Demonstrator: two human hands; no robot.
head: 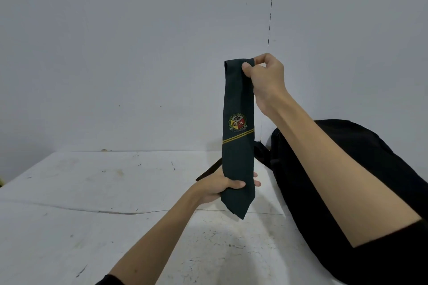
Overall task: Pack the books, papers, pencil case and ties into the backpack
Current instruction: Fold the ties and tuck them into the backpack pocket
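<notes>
A white desk (92, 192), scuffed and stained, with a long crack across it, stands against a plain grey wall (115, 41) marked by 1 dashed vertical line (270, 14).

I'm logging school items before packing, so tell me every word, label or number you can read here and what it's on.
Crest on the green tie: lettering runs round the badge and on a banner beneath it, but all of it is too small and blurred to read.
Black backpack: no readable label or brand shows.
White table and wall: no text, only scuffs and marks.

Backpack (361, 169) partly behind right arm
</notes>
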